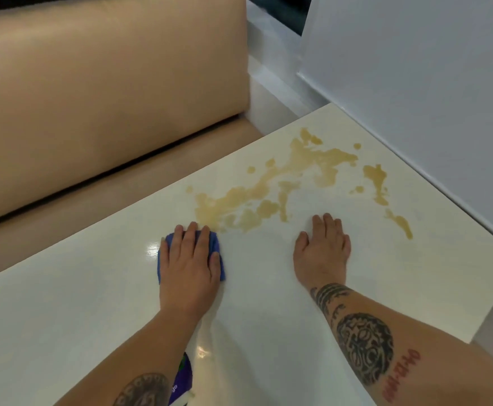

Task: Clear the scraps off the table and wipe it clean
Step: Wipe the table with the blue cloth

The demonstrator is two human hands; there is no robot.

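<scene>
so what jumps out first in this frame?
The yellow-brown spill splashed across the far half of the white table. Next, the left hand pressing a blue cloth flat at the spill's near edge, while the right hand rests flat on the table beside it.

Diner: booth seat (93, 92), table (64, 303)

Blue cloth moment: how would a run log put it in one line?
left hand presses blue cloth | right hand flat on table | yellowish spill unwiped
</scene>
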